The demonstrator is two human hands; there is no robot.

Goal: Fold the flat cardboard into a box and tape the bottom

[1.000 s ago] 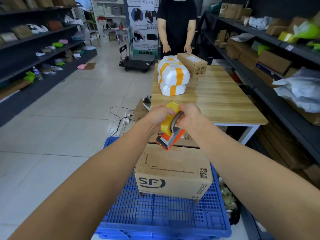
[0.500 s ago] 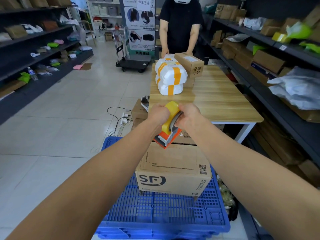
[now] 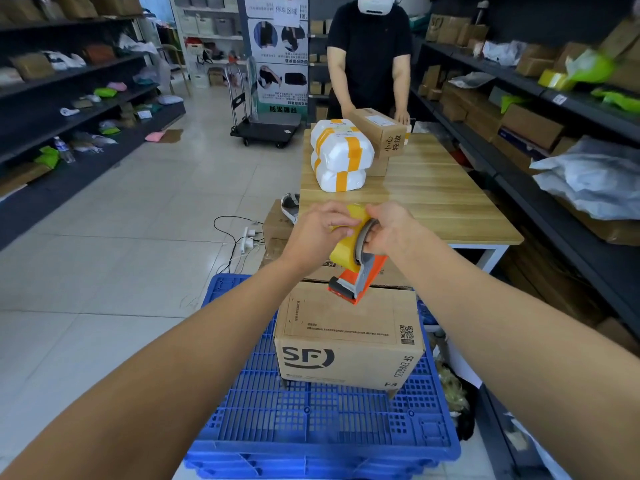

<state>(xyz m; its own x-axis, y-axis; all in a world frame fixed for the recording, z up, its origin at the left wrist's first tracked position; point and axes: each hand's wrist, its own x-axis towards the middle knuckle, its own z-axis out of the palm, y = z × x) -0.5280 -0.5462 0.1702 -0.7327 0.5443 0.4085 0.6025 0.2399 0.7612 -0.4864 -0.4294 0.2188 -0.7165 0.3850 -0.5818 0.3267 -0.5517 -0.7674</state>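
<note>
A brown cardboard box (image 3: 346,341) printed with SF stands folded on a blue plastic pallet (image 3: 322,420). Above its far edge I hold an orange tape dispenser (image 3: 360,278) carrying a yellow tape roll (image 3: 348,249). My left hand (image 3: 318,233) grips the roll from the left, fingers curled over its top. My right hand (image 3: 389,233) holds the dispenser from the right, at the roll's hub. The dispenser's mouth points down at the box top without touching it.
A wooden table (image 3: 433,195) stands just beyond, bearing two white foam parcels (image 3: 341,155) with yellow tape and a brown carton (image 3: 379,131). A person in black (image 3: 369,57) stands at its far end. Dark shelves line both sides. Cables (image 3: 242,237) lie on the floor at left.
The camera has tilted down slightly, so the table and box sit a little higher in the frame. My hands keep the same grip on the tape dispenser.
</note>
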